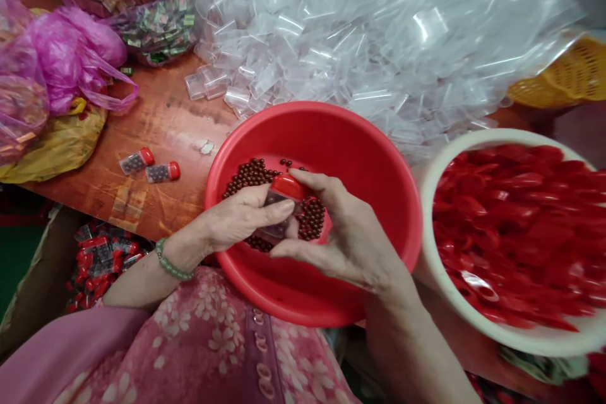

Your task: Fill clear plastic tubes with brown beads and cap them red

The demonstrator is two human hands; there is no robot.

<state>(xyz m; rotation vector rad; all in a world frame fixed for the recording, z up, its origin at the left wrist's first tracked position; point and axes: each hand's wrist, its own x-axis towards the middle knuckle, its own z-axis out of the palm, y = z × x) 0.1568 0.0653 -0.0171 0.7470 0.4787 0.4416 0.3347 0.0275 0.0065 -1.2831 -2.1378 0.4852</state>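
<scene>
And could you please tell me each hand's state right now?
Left hand: closed, holding a clear container.
Right hand: curved beside it, forefinger at its red cap; grip unclear.

A circlet of round, translucent green beads (166, 266) rings the left wrist. Plain, smooth mauve-pink sleeve cloth (76, 353) meets the left forearm. Below spreads a rosy-pink fabric garment scattered with pale blossom prints (203, 328), divided by a vertical purplish-mauve band (264, 360) bearing a column of pale, looped motifs. The left hand (239, 218) and right hand (348, 227) are bare.
</scene>
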